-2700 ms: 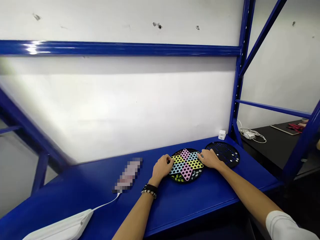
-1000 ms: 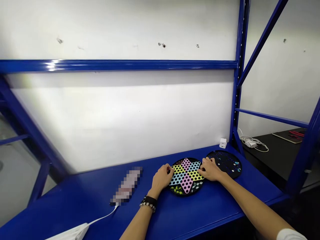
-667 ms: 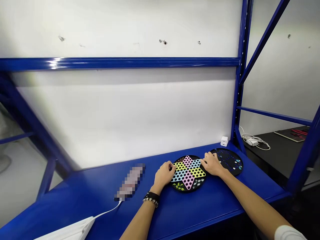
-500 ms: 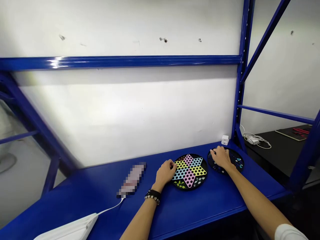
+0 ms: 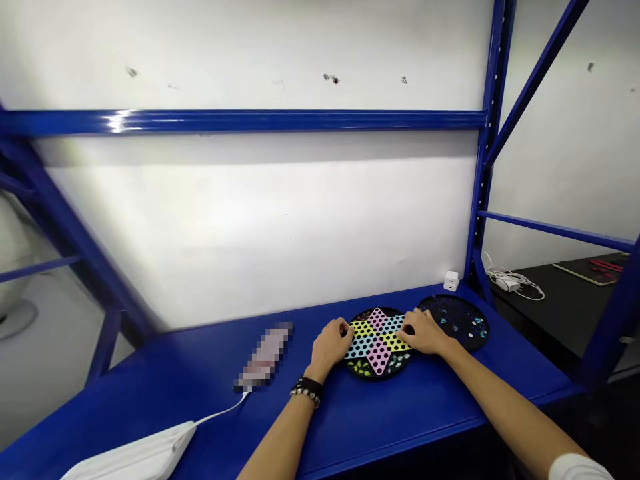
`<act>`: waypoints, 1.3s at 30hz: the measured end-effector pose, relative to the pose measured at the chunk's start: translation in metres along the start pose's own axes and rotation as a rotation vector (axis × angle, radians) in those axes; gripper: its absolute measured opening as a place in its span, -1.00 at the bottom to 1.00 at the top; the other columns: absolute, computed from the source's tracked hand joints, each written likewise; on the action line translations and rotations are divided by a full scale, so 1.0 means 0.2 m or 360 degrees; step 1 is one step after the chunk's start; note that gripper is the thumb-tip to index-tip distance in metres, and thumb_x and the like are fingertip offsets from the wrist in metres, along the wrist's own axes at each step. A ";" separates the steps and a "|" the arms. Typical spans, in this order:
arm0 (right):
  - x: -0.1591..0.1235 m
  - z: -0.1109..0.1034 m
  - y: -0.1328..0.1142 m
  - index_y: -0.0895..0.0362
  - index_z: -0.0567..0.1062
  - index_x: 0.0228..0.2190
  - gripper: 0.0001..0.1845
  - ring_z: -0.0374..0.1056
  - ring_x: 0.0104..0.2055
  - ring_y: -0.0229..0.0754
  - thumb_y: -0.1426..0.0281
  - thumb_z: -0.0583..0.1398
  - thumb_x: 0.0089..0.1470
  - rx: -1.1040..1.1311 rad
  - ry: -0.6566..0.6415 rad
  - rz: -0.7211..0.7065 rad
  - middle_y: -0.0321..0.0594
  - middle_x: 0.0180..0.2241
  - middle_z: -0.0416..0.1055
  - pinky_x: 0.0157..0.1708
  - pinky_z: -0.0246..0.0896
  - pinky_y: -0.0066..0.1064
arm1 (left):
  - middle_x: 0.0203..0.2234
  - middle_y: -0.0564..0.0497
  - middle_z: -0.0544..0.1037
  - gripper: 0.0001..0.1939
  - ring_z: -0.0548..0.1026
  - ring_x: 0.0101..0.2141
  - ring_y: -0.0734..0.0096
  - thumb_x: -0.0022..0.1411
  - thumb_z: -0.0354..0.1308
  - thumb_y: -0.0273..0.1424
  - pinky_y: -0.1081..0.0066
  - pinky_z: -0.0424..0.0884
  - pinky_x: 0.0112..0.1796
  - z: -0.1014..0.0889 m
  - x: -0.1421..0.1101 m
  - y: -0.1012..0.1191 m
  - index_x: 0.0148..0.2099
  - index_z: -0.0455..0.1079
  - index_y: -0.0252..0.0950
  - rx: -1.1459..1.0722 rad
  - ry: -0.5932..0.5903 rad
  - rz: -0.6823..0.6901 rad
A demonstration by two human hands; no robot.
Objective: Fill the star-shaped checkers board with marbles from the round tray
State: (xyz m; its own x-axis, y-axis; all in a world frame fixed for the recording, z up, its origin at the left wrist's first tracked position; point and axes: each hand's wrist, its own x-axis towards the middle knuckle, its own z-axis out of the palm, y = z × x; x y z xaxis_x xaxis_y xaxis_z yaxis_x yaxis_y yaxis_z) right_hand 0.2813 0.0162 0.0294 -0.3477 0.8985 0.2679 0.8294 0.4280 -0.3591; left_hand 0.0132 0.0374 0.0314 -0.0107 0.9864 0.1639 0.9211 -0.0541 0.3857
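A round black Chinese checkers board [image 5: 379,341] with a pastel and neon star of holes lies on the blue shelf. My left hand [image 5: 330,347] rests at its left edge, fingers curled against the rim. My right hand [image 5: 425,333] sits on the board's right side, fingertips bunched over the yellow point; anything between them is hidden. Coloured marbles [image 5: 361,365] fill the board's lower left area. To the right lies a black round tray [image 5: 457,321] holding scattered glass marbles [image 5: 479,328], just beyond my right hand.
A pixelated phone [image 5: 263,357] lies left of the board, its white cable running to a white device [image 5: 135,460]. A white charger [image 5: 451,281] stands by the blue upright. A black table [image 5: 550,313] beyond holds a tangled white cable and red items.
My right hand has come back from above the black tray to the board's right side. My left hand stays at the board's left edge.
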 end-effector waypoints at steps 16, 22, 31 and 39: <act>-0.02 -0.02 0.00 0.00 0.37 0.10 -0.29 0.17 0.09 0.08 -0.13 0.14 0.03 0.0001 -0.0040 -0.0039 -0.06 0.09 0.32 0.09 -0.02 -0.06 | -0.08 -0.08 0.47 -0.69 0.43 -0.08 0.14 0.26 0.02 -0.20 0.26 0.33 -0.15 0.00 -0.01 0.01 -0.02 0.38 -0.19 0.0054 0.0048 0.0176; -0.02 -0.03 -0.02 0.04 0.43 -0.10 -0.56 0.22 -0.01 -0.01 0.07 0.21 0.05 0.0005 0.0052 -0.0012 -0.14 -0.06 0.35 0.00 0.06 -0.14 | 0.07 -0.08 0.41 -0.61 0.36 0.02 0.08 0.30 -0.02 -0.17 0.14 0.30 -0.05 0.00 -0.02 0.00 0.10 0.39 -0.13 0.0080 -0.0004 0.0332; -0.01 -0.03 -0.02 0.08 0.48 -0.43 -0.66 0.25 -0.09 -0.08 0.07 0.17 0.13 0.0096 0.0042 -0.0008 -0.19 -0.19 0.39 -0.07 0.08 -0.20 | 0.25 -0.01 0.28 -0.51 0.20 0.18 0.03 0.35 -0.10 -0.13 -0.01 0.11 0.13 0.02 -0.02 -0.01 0.27 0.24 -0.06 0.0043 -0.0149 0.0453; 0.00 -0.05 -0.01 -0.01 0.64 -0.42 -0.76 0.20 0.03 -0.02 0.19 0.21 0.12 -0.0035 0.0011 -0.0104 -0.19 0.04 0.38 0.02 0.00 -0.10 | 0.22 0.00 0.32 -0.52 0.27 0.13 0.09 0.33 -0.08 -0.12 0.08 0.12 0.13 -0.01 -0.03 0.01 0.24 0.27 -0.05 0.0070 -0.0157 0.0443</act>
State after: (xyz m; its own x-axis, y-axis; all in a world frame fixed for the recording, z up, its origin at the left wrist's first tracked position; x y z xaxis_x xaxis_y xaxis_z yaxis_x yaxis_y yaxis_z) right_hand 0.2839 0.0146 0.0396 -0.3984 0.8681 0.2961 0.8145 0.4833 -0.3209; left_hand 0.0138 0.0319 0.0324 0.2804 0.9450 0.1683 0.8993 -0.3200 0.2981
